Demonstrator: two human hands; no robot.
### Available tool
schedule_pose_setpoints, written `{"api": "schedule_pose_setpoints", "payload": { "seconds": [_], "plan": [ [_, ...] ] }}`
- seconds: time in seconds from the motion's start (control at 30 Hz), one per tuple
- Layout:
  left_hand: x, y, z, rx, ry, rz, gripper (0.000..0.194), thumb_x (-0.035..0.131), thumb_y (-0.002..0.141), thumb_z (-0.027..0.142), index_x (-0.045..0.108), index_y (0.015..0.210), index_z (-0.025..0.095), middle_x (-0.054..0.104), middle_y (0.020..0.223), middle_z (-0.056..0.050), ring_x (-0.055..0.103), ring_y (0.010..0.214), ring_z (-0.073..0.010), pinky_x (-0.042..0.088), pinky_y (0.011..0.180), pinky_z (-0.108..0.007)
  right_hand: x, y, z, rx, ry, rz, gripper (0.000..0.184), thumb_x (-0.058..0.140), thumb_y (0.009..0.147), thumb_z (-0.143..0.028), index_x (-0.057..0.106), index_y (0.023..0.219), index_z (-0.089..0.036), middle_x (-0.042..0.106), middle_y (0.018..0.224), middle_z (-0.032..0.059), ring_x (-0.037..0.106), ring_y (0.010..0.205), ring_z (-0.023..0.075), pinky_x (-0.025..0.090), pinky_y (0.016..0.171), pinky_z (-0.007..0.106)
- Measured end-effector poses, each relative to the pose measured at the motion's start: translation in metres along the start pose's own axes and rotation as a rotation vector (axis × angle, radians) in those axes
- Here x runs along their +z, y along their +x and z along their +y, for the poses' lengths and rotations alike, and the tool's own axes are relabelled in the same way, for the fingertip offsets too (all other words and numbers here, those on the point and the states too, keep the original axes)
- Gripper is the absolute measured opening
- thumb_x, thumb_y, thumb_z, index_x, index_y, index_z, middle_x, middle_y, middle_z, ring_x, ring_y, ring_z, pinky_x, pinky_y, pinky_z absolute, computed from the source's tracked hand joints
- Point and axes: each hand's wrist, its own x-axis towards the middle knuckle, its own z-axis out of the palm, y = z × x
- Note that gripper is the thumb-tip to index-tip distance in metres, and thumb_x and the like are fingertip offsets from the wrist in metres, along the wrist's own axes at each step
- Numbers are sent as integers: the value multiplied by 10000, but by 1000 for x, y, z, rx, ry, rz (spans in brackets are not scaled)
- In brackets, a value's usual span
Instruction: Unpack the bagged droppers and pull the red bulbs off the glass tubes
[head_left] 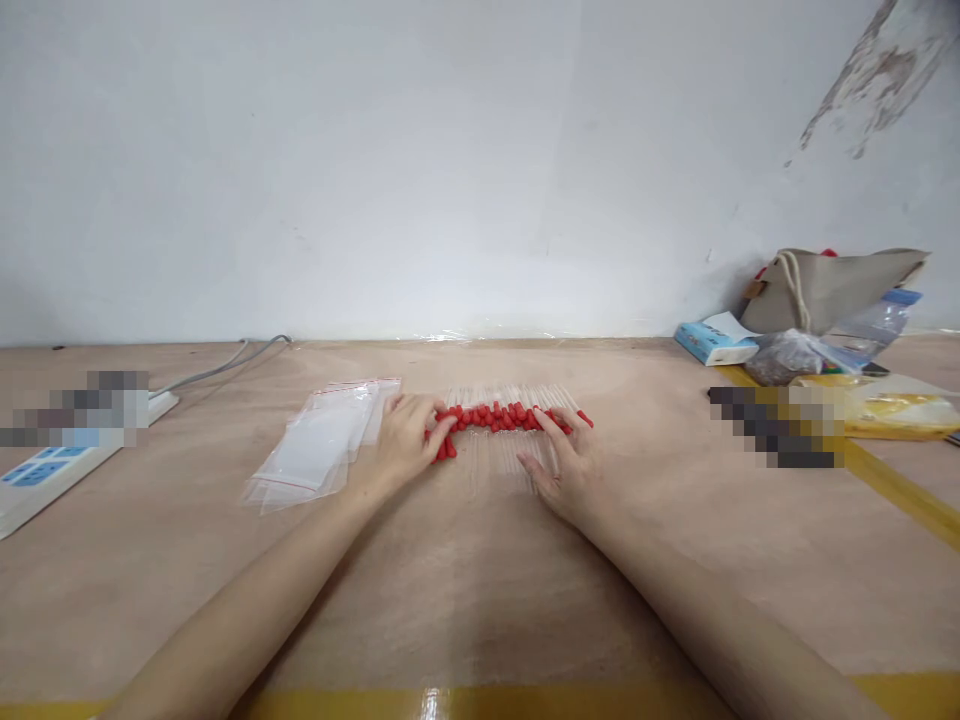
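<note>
Sticks with red heads (506,415) lie in a row toward the rear edge of the surface (480,600), right of the clear bags (315,445). The left hand (405,435) bends round one end, its grip unclear; the right hand (574,470) is unclenched, fingers on the other. They seem to be steadying it; moving it calls for light, even pressure.

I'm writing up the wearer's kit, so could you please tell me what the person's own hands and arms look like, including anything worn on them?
The left hand and right hand are both bare, with no gloves, and no rings can be made out. No watch, bracelet, sleeve, cable or marking shows on either the left forearm or right forearm.
</note>
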Motion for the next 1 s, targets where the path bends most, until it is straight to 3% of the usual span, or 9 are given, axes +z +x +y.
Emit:
{"api": "schedule_pose_setpoints", "payload": {
  "seconds": [0.1, 0.2, 0.33, 0.43, 0.57, 1.0],
  "plan": [
    [0, -31, 13, 181, -98, -66, 120, 460, 825, 278, 539, 799, 192, 616, 793, -16, 534, 771, -155, 327, 812, -324, -6, 1, -2, -133, -12, -88, 512, 533, 769, -408, 440, 1227, -197, 521, 1155, 106, 425, 1090, 237, 255, 944, 421],
    [5, -48, 16, 237, -153, -88, 101, 473, 822, 253, 550, 838, 190, 621, 787, -20, 523, 759, -152, 335, 795, -325, -5, 0, -9, -236, 23, -177, 344, 515, 797, -380, 540, 1111, -242, 633, 930, 39, 492, 983, 192, 183, 974, 442],
    [10, -51, 15, 267, -197, -112, 140, 480, 821, 253, 568, 917, 201, 629, 822, -28, 527, 807, -156, 339, 805, -330, 3, -4, -17, -285, 60, -248, 238, 488, 822, -357, 610, 994, -245, 621, 663, -8, 510, 717, 126, 184, 957, 426],
    [12, -50, 17, 275, -202, -108, 159, 494, 819, 292, 584, 918, 208, 633, 821, -31, 528, 815, -161, 336, 799, -336, 6, -6, -20, -298, 83, -265, 205, 467, 836, -331, 637, 915, -248, 588, 581, -26, 476, 641, 107, 198, 934, 398],
    [12, -53, 20, 276, -180, -129, 152, 497, 820, 309, 603, 854, 206, 630, 748, -21, 519, 761, -157, 328, 757, -333, 3, -8, -21, -308, 101, -291, 192, 463, 837, -300, 649, 828, -253, 546, 529, -39, 448, 622, 98, 205, 901, 371],
    [5, -55, 24, 273, -193, -189, 206, 423, 850, 265, 608, 787, 198, 603, 686, -26, 472, 708, -157, 324, 726, -340, -1, -12, -19, -368, 101, -221, 174, 487, 820, -269, 628, 917, -297, 535, 542, -50, 425, 650, 101, 209, 886, 360]
  ]
}}
